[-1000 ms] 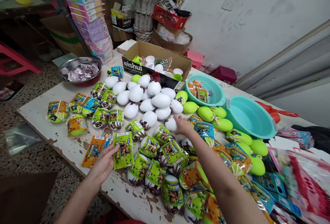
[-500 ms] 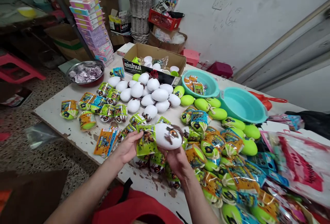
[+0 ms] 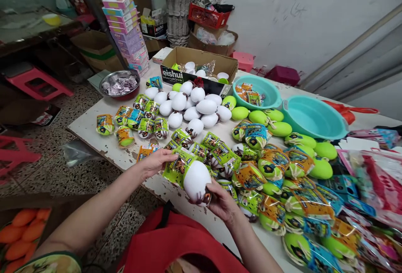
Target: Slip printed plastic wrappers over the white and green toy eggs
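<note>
My left hand [image 3: 159,160] pinches the edge of a green printed plastic wrapper [image 3: 179,165]. Against the wrapper's right side sits a white toy egg [image 3: 197,179], gripped by my right hand [image 3: 222,201] at its lower end, where brown toy legs poke out. Whether the egg is partly inside the wrapper I cannot tell. Just beyond my hands lie several eggs in green wrappers [image 3: 224,158]. Farther back is a cluster of bare white eggs [image 3: 206,106]. To the left, flat orange wrappers [image 3: 146,151] lie partly behind my left hand.
Green eggs in orange and blue wrappers [image 3: 309,206] crowd the table's right side. Behind stand two turquoise basins [image 3: 314,118], an open carton [image 3: 201,81] and a metal bowl of sachets [image 3: 119,84]. Stacked boxes [image 3: 125,30] rise at the back left. Orange eggs [image 3: 23,227] fill a box lower left.
The white egg has tilted so its legged end points down towards me, and my right hand has shifted to that end. My left hand still holds the green wrapper. The view has swung left.
</note>
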Demonstrator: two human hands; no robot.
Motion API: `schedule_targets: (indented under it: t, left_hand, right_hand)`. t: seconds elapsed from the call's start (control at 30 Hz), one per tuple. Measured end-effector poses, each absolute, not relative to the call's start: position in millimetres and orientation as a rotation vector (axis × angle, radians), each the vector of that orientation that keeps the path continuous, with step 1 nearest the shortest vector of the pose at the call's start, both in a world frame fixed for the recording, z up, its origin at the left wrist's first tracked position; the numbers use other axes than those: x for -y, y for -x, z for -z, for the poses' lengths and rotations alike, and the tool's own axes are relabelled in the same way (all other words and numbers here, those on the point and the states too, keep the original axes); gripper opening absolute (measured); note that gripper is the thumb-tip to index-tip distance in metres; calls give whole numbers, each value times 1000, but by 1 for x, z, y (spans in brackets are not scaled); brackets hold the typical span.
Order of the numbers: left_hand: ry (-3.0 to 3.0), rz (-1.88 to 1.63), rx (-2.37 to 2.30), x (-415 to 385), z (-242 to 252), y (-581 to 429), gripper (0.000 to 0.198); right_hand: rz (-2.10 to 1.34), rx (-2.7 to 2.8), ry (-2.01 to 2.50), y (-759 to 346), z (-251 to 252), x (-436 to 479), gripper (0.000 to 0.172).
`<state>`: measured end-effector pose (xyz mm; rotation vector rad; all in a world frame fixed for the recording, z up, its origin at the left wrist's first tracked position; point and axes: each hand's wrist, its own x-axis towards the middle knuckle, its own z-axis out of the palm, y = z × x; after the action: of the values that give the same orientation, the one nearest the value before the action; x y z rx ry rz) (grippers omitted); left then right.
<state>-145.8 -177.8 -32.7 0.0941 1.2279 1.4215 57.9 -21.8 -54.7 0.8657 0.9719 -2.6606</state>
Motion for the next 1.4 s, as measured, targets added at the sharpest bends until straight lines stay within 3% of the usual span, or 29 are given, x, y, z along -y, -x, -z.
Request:
schedule_targets:
  t: [0.23,0.33,0.5,0.6,0.77,0.93,1.2,1.4]
  left_hand:
    - [-416,-1209,-1225,174,25,137,31]
    - [-580,-1125,-1208,173,22,132,33]
    - [-540,-1424,-1612,191,28,120,51]
    - [-379,-1313,-1341,204,34,99,61]
    - [-411,-1264,-980,203,31,72,60]
    - [-446,-1211,-998,202,38,69,62]
    - [-366,-1214,-1005,203,55,75,68]
    - [-331,-1275,-1043,173,56,84,78]
  right_hand:
    - [2461,-1304,-595,-50,46,33,94]
    - [2507,-1294,-572,-52,44,42,87]
    - [2695,-1281,-713,-65,38,62,85]
    - [2735,-1276,-778,-80,37,71,90]
    - [2730,-1286,-757,-98,35,67,88]
    - [2561,-1490,-815,-99,41,58,68]
    - [2483,-1543,-914,-95,51,62,79]
    - [2484,-1614,-1059,-64,34,17,67]
